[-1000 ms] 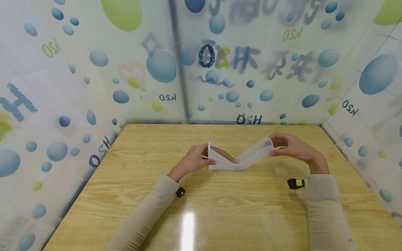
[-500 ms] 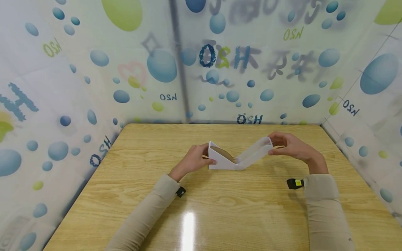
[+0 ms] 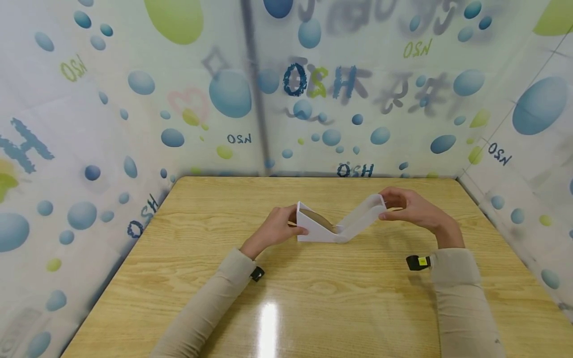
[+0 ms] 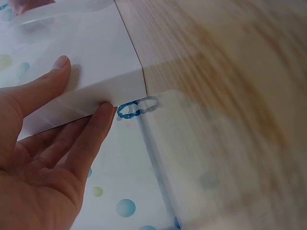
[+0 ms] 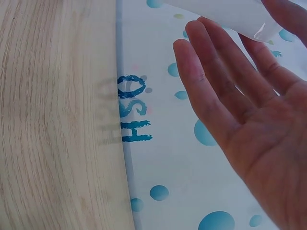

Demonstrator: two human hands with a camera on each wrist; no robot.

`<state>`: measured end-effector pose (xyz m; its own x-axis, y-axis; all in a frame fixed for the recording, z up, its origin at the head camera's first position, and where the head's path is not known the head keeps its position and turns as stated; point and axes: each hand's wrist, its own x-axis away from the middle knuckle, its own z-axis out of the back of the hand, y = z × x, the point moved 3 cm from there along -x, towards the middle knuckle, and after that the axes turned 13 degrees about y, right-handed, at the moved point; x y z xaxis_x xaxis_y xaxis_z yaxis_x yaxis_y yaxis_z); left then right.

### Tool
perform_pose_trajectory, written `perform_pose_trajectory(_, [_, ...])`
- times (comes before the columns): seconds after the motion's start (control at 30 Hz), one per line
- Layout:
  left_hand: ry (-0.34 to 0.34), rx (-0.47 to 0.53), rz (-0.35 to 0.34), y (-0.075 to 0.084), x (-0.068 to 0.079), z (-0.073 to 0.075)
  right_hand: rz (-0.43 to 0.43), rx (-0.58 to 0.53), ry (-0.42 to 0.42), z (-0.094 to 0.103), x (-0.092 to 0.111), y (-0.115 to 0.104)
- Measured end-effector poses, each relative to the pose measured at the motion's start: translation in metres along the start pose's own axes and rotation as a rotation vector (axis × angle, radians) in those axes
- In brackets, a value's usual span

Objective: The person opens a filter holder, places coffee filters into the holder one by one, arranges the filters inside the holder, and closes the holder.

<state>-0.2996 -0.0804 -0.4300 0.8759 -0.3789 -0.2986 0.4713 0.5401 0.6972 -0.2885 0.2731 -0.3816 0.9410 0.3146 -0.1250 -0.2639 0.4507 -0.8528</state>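
A white box (image 3: 315, 233) with a slanted open top stands on the table, its hinged translucent lid (image 3: 361, 217) swung out to the right. Inside the box shows a tan, curved-edged piece (image 3: 319, 220). My left hand (image 3: 276, 227) grips the closed left end; in the left wrist view the thumb lies on one face of the white box (image 4: 108, 57) and the fingers on another. At the lid's raised far end my right hand (image 3: 416, 211) pinches between thumb and fingers. The right wrist view shows only part of the lid (image 5: 225, 15) above the fingertips.
The wood-grain table (image 3: 340, 298) reaches back to a wall sheet (image 3: 376, 99) printed with blue and green dots and letters. Similar sheets flank it left and right. Dark cameras, such as the right one (image 3: 418, 262), sit at both wrists.
The right hand has shifted slightly left and up with the lid end, so the lid stands a little steeper. The left hand and box have stayed in place.
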Motion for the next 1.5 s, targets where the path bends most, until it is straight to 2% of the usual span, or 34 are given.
perform_pose_trajectory(0.63, [-0.001, 0.011, -0.001, 0.001, 0.002, 0.001, -0.001, -0.045, -0.015, -0.004, -0.003, -0.002])
perform_pose_trajectory(0.87, [0.001, 0.0, 0.015, 0.002, 0.001, 0.001, 0.031, -0.034, -0.005, -0.006, -0.004, -0.004])
perform_pose_trajectory(1.5, [-0.002, -0.008, 0.016, 0.002, 0.001, 0.0, 0.036, -0.034, 0.016, -0.014, -0.008, -0.009])
